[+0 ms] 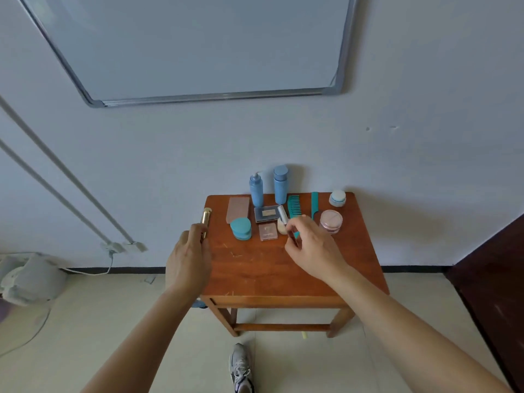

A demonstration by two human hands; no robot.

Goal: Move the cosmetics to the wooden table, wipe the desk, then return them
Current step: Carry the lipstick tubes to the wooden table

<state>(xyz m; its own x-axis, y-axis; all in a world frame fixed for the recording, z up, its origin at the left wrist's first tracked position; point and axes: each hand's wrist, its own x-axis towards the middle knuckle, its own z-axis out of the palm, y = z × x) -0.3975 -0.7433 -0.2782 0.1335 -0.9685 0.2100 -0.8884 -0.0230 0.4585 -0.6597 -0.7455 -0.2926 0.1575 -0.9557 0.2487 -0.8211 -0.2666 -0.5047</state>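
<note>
A small wooden table (pixel 255 268) stands against the wall with cosmetics along its far half. My left hand (pixel 188 258) grips a gold tube (pixel 205 220) at the table's left edge. My right hand (pixel 310 248) pinches a slim silver-capped stick (pixel 283 215) above the table's middle. On the table stand two blue bottles (pixel 256 191), a pink palette (pixel 238 209), a teal round case (pixel 241 228), a dark compact (pixel 267 213), a small pink compact (pixel 267 232), two teal combs (pixel 295 208), a pink jar (pixel 331 221) and a white-lidded jar (pixel 337 198).
A whiteboard (pixel 198 46) hangs on the wall above. Pipes (pixel 65 180) run down the left wall to a grey bundle (pixel 31 279) on the floor. A dark wooden panel (pixel 493 273) stands at the right. My shoe (pixel 241 367) is on the tiled floor.
</note>
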